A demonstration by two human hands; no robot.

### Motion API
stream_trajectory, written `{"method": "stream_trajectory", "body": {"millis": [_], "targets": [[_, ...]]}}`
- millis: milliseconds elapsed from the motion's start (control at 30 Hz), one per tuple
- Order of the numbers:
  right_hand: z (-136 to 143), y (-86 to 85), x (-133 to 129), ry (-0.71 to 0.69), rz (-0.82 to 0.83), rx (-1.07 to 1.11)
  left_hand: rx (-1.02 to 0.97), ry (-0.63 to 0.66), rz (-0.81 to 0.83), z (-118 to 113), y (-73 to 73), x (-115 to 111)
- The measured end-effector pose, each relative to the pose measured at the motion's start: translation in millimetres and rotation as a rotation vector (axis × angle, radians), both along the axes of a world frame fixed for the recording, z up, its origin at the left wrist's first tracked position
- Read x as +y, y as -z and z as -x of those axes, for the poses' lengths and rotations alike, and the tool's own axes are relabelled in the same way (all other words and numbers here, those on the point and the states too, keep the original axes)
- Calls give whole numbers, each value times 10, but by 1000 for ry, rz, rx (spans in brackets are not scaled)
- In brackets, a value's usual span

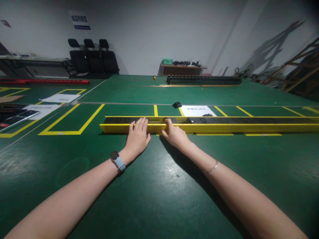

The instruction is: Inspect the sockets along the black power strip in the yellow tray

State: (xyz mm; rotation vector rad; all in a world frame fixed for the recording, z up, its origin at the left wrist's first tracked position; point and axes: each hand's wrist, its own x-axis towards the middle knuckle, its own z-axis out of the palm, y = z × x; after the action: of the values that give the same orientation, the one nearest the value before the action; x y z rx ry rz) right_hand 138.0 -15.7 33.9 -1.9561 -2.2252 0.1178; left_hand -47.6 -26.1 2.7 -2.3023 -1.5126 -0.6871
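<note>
A long yellow channel (224, 128) lies across the green surface in front of me, with black socket-like modules (206, 120) set in a row inside it. My left hand (138, 134) rests flat over the channel's left part, fingers stretched onto the black modules there and thumb apart. My right hand (174, 132) reaches over the front wall, its index finger bent into the channel by the left end of a black module (176, 120); the thumb stays outside, apart from the index. Its other fingers are mostly hidden. Between my hands a gap in the row shows the channel's yellow inside.
Behind the channel lie a small black part (177, 105) and a white printed sheet (198, 111). Farther back are a yellow-handled screwdriver (154, 78) and a row of black parts (204, 80). Yellow tape (59, 133) marks the surface; red bars (57, 81) lie at far left.
</note>
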Motion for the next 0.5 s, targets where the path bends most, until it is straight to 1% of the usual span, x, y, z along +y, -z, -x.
{"method": "stream_trajectory", "body": {"millis": [200,333,500], "targets": [[-61,1,55,63,11,24,1,-1,-6,0,8,0],[-115,8,80,130,53,10,10,-4,-11,2,5,1],[-171,-33,119,166,110,-13,1,-4,-10,-2,-1,3]]}}
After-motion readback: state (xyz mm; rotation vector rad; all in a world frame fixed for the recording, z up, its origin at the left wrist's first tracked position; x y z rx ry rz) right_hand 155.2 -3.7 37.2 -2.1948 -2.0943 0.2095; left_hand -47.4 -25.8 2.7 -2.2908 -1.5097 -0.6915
